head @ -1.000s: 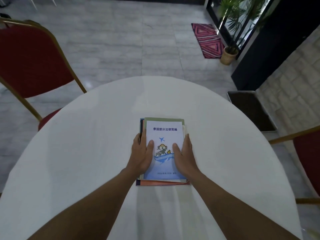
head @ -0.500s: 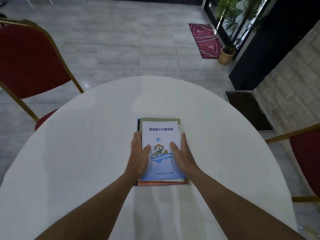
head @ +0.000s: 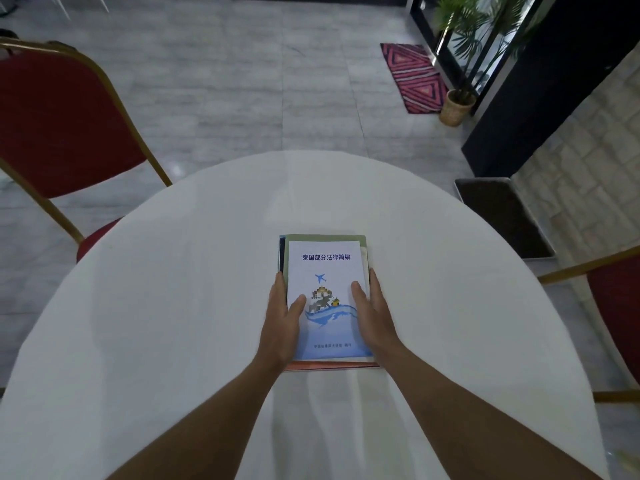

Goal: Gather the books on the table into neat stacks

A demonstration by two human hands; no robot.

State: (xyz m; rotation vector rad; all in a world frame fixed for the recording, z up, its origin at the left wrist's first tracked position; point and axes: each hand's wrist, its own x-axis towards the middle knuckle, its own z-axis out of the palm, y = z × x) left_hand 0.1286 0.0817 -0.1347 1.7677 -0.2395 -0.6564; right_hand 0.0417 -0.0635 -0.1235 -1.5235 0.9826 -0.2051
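small stack of thin paperback books [head: 325,271], white-and-blue cover on top, near middle of round white-clothed table [head: 173,306]. left hand [head: 282,317] and right hand [head: 372,313] flat, fingers extended, pressing stack's sides, thumbs on cover.

Grey tile floor [head: 242,81]; red chairs [head: 59,133] far left and right of the hands; patterned rug [head: 415,76], potted palm [head: 457,102], perhaps a glass door, beyond.
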